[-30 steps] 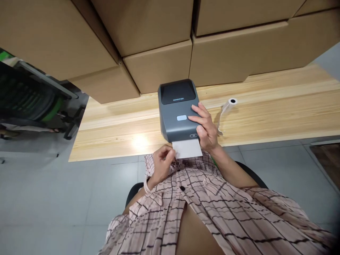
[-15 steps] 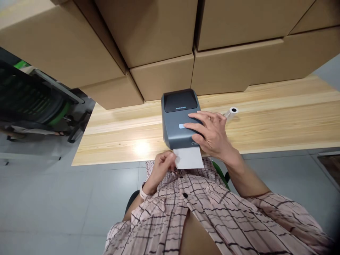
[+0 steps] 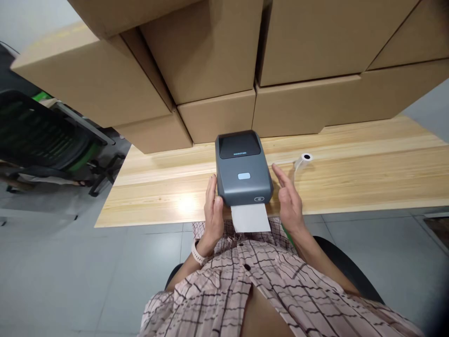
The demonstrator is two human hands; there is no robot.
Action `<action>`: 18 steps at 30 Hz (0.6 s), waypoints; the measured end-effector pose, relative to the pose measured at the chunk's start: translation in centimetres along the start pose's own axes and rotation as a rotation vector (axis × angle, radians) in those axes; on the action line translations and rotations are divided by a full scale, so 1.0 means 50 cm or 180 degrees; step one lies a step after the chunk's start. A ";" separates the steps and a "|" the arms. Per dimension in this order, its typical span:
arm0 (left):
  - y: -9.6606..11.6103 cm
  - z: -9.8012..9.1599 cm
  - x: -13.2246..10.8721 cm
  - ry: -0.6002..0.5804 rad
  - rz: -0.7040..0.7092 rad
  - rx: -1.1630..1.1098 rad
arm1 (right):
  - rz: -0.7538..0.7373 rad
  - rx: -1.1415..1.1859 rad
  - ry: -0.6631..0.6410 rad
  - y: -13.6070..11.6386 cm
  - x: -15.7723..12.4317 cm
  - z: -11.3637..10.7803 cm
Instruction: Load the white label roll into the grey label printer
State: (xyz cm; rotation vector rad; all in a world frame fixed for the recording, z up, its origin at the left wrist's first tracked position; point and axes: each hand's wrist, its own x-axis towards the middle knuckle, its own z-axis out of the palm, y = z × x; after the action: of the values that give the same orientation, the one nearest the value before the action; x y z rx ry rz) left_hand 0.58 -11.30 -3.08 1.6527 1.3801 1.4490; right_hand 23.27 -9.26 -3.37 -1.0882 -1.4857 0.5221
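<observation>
A dark grey label printer stands at the front edge of a light wooden table. A white label strip hangs from its front slot. My left hand lies flat against the printer's left side, fingers stretched out, thumb at the front corner. My right hand is held flat just off the printer's right side, fingers straight, with a small gap between them and the case. Neither hand holds anything.
Large cardboard boxes are stacked along the back of the table, right behind the printer. A small white paper roll lies to the printer's right. A dark office chair stands at the left, over a grey tiled floor.
My left hand let go of the label strip and moved up to the printer's left side. My right hand came off the printer's top and now flanks its right side.
</observation>
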 end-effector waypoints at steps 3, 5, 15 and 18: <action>-0.011 0.016 -0.009 0.0008 0.0007 -0.0034 | 0.0114 -0.0146 -0.0237 0.015 -0.025 0.004; -0.014 0.026 -0.011 0.0099 0.0056 0.0004 | 0.0058 -0.0274 -0.0253 0.018 -0.030 0.005; 0.007 -0.010 0.065 0.0236 0.0485 0.0196 | -0.0436 -0.0489 -0.0378 -0.036 0.045 -0.033; 0.015 -0.023 0.168 0.0400 0.0776 -0.0179 | -0.1024 -0.0768 -0.0345 -0.057 0.141 -0.033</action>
State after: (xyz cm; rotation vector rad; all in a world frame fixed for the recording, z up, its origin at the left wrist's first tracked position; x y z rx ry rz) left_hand -1.10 -4.09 1.10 1.7686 1.2227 1.7394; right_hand 24.51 -5.05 3.04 -0.9884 -1.8131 0.1813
